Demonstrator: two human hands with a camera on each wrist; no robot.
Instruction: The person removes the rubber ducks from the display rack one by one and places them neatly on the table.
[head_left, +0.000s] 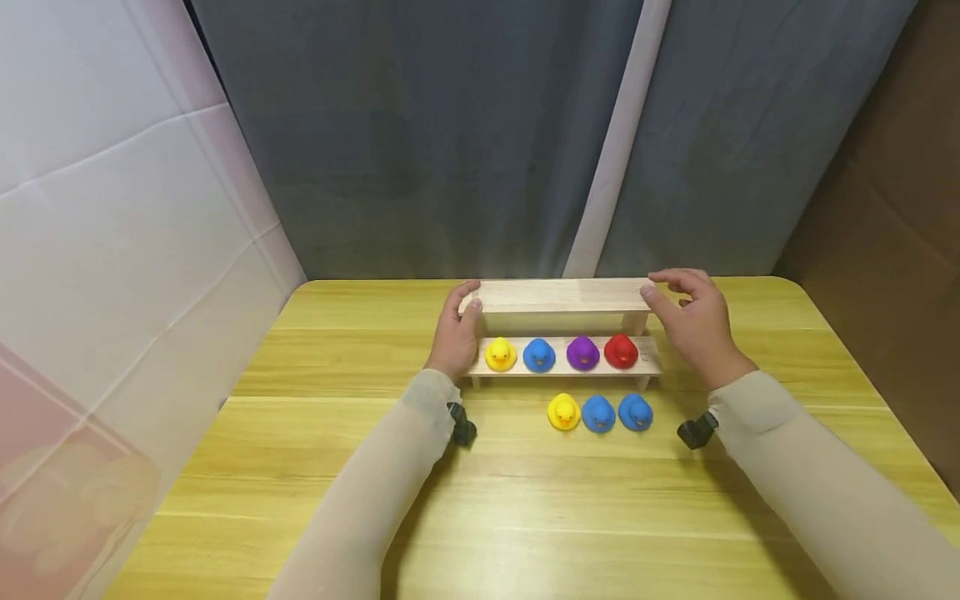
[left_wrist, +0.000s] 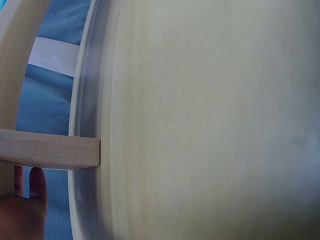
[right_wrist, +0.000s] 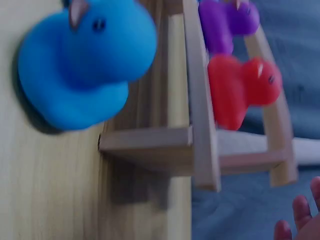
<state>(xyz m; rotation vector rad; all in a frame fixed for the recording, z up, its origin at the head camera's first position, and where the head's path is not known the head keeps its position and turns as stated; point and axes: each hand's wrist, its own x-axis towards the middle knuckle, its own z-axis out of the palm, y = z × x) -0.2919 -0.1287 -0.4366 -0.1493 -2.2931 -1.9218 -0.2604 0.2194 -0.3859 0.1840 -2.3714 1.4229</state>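
Note:
A two-tier wooden shelf (head_left: 564, 297) stands on the table, carrying a yellow duck (head_left: 500, 355), a blue duck (head_left: 538, 356), a purple duck (head_left: 582, 354) and a red duck (head_left: 621, 352) on its lower board. My left hand (head_left: 454, 337) grips the left end of the upper board between thumb and fingers. At the right end is my right hand (head_left: 699, 321), its fingers loosely bent. In the right wrist view its fingertips (right_wrist: 301, 210) show apart from the wood. In front of the shelf sit another yellow duck (head_left: 563, 412) and two blue ducks (head_left: 598, 414) (head_left: 636, 412).
The wood-grain table (head_left: 525, 517) reaches back to a grey curtain (head_left: 450, 150) with a pale strip (head_left: 618, 133). White cloth (head_left: 127, 167) hangs on the left, and a brown panel (head_left: 885, 217) stands at the right.

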